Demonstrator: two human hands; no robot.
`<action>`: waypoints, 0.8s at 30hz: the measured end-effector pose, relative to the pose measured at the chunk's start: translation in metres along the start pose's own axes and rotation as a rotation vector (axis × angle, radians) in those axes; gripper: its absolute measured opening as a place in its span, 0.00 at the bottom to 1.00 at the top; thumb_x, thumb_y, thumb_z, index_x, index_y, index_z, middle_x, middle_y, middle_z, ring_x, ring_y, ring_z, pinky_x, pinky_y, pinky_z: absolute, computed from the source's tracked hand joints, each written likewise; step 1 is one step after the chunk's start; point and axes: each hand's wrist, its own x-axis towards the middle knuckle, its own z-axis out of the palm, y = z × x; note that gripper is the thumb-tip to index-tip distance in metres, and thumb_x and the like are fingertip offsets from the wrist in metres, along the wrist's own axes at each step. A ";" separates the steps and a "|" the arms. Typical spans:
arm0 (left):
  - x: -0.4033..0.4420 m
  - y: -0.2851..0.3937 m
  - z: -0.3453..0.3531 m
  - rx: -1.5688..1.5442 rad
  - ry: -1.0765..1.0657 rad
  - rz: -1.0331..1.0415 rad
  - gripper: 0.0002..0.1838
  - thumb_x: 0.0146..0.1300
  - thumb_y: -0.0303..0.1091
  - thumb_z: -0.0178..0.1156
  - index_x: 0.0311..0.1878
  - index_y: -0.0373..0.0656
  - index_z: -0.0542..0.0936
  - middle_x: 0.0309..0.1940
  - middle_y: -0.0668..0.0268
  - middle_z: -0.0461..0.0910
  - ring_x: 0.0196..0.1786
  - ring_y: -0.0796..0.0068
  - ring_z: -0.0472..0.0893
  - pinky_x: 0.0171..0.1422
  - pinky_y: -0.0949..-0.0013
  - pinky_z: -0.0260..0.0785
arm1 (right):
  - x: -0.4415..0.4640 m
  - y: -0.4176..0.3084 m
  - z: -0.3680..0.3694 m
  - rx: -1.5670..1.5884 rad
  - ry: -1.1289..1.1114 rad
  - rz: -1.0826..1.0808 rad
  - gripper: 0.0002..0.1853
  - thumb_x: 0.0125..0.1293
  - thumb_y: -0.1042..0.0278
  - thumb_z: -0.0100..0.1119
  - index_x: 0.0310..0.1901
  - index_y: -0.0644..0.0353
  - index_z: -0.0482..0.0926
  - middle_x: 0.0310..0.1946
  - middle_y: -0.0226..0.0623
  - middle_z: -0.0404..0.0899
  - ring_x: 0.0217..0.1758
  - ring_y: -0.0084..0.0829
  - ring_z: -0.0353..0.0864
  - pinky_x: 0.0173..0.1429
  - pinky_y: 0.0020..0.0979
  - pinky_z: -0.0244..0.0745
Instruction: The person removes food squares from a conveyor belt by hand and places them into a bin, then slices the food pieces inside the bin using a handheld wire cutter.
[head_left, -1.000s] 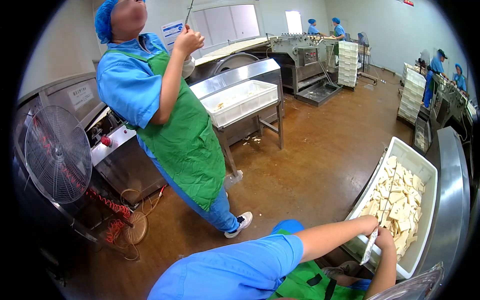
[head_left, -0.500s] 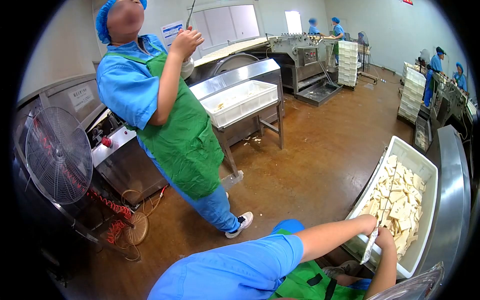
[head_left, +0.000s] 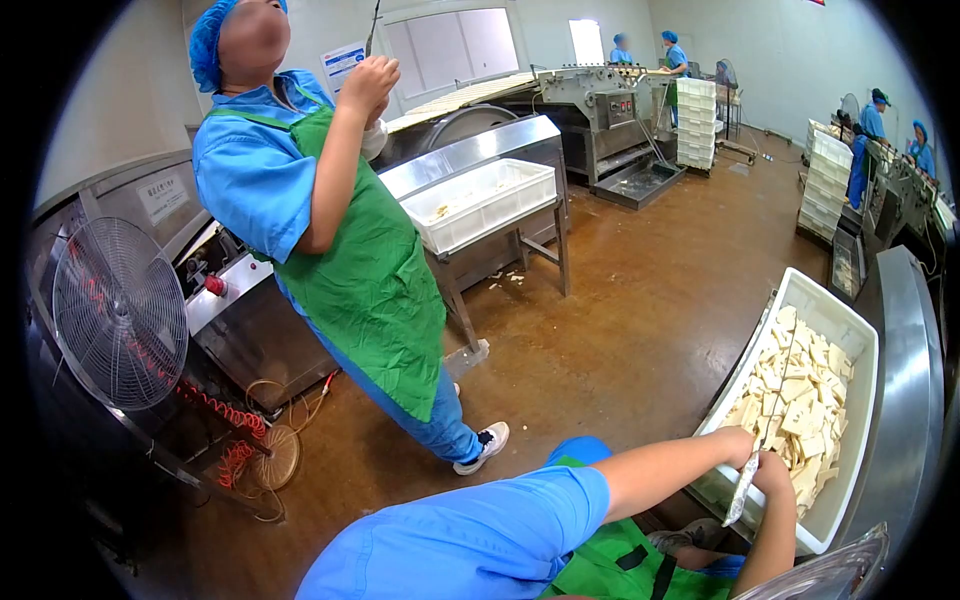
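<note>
A long thin blade [head_left: 778, 385] with a pale, wrapped handle [head_left: 741, 492] slants across the near end of a white crate [head_left: 862, 410]. My left hand [head_left: 736, 446] is closed at the handle's upper end. Pressed close beside it, my right hand [head_left: 771, 474] is also closed at the handle; its fingertips are partly hidden. Many flat, cream-coloured pieces [head_left: 800, 412] fill the crate beyond my hands.
A person [head_left: 350, 240] in a green apron stands at left, holding a thin tool [head_left: 372, 30]. Near them are a white crate on a stand [head_left: 490, 215] and a fan [head_left: 120, 312]. Other workers, machines and stacked crates [head_left: 697, 125] stand farther back. A metal panel [head_left: 905, 330] borders my crate.
The person in the apron has lowered their hands slightly and shifted them left. Distant workers have changed posture a little. My hands and the blade hold nearly the same position.
</note>
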 end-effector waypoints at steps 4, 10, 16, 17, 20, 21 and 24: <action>0.002 -0.001 0.002 0.025 -0.006 -0.005 0.19 0.45 0.48 0.64 0.32 0.42 0.85 0.35 0.54 0.82 0.40 0.57 0.82 0.46 0.62 0.73 | 0.000 0.000 0.000 -0.009 0.012 -0.004 0.13 0.45 0.61 0.68 0.30 0.60 0.83 0.27 0.48 0.81 0.32 0.43 0.81 0.41 0.38 0.74; -0.006 0.003 -0.005 0.019 0.007 -0.022 0.19 0.47 0.48 0.62 0.34 0.42 0.84 0.36 0.54 0.82 0.40 0.58 0.82 0.46 0.61 0.73 | -0.003 -0.008 -0.003 -0.006 0.024 -0.011 0.12 0.44 0.63 0.67 0.30 0.61 0.82 0.26 0.48 0.81 0.31 0.42 0.81 0.40 0.37 0.74; -0.011 0.006 -0.011 0.018 -0.008 -0.031 0.19 0.47 0.48 0.61 0.34 0.42 0.84 0.36 0.54 0.82 0.41 0.58 0.82 0.46 0.61 0.73 | 0.005 0.010 0.004 -0.006 0.024 -0.025 0.13 0.44 0.63 0.66 0.30 0.62 0.82 0.27 0.49 0.81 0.31 0.44 0.81 0.41 0.38 0.74; -0.012 0.007 -0.013 0.023 -0.011 -0.040 0.19 0.47 0.48 0.61 0.34 0.42 0.84 0.36 0.54 0.82 0.41 0.58 0.82 0.46 0.61 0.73 | 0.006 0.009 0.005 -0.018 0.039 -0.030 0.13 0.44 0.62 0.67 0.30 0.62 0.82 0.27 0.49 0.81 0.31 0.45 0.81 0.41 0.38 0.74; -0.015 0.008 -0.015 0.000 -0.004 -0.053 0.18 0.47 0.47 0.62 0.34 0.42 0.84 0.36 0.55 0.83 0.40 0.58 0.82 0.45 0.62 0.74 | 0.002 0.004 0.001 -0.016 0.026 -0.023 0.13 0.44 0.62 0.67 0.30 0.61 0.82 0.27 0.50 0.81 0.32 0.45 0.81 0.41 0.38 0.74; -0.015 0.007 -0.014 0.000 -0.006 -0.054 0.18 0.47 0.47 0.62 0.34 0.42 0.84 0.36 0.55 0.83 0.40 0.58 0.82 0.45 0.62 0.74 | 0.002 0.003 0.001 -0.015 0.025 -0.023 0.13 0.44 0.62 0.67 0.30 0.61 0.82 0.27 0.50 0.81 0.32 0.45 0.81 0.41 0.38 0.74; -0.008 0.004 -0.008 0.004 0.008 -0.057 0.18 0.46 0.47 0.63 0.33 0.42 0.84 0.35 0.55 0.83 0.40 0.58 0.82 0.44 0.62 0.74 | 0.002 0.003 0.001 -0.035 0.027 -0.016 0.13 0.44 0.62 0.67 0.30 0.61 0.82 0.27 0.50 0.81 0.32 0.45 0.81 0.41 0.38 0.74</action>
